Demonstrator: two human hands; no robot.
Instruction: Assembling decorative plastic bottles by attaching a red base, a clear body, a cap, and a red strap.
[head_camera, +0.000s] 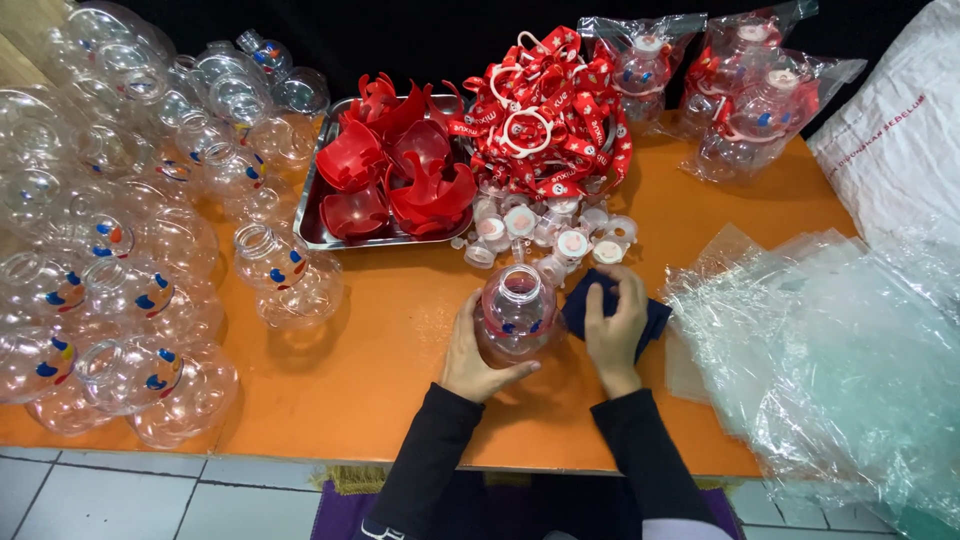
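left hand (478, 352): wrapped around the side of a clear bear-shaped bottle (516, 318), fingers curled against it, holding it upright on the orange table (400, 340) right in front of me.
right hand (615, 325): fingers pressed together flat on a dark blue cloth (590, 305), which lies just beside the bottle on its right.
progress, as i judge it: mostly still ahead. three bagged bottles (745, 85) sit finished at the far right corner, while the bottle in hand is open-mouthed, with no cap or strap on it.
empty bottle heap (120, 230): the largest stock, dozens of clear bottles along the left, all uncapped and empty as far as i can see.
plastic bags (830, 350): a loose stack of clear flat bags on the right, unused.
white sack (895, 130): far right, contents hidden.
steel tray (312, 215): holds red plastic cup-like pieces, piled loosely.
red straps (550, 110): heaped beside the tray, not in any container.
small caps (545, 235): clear and white, scattered just beyond the bottle.
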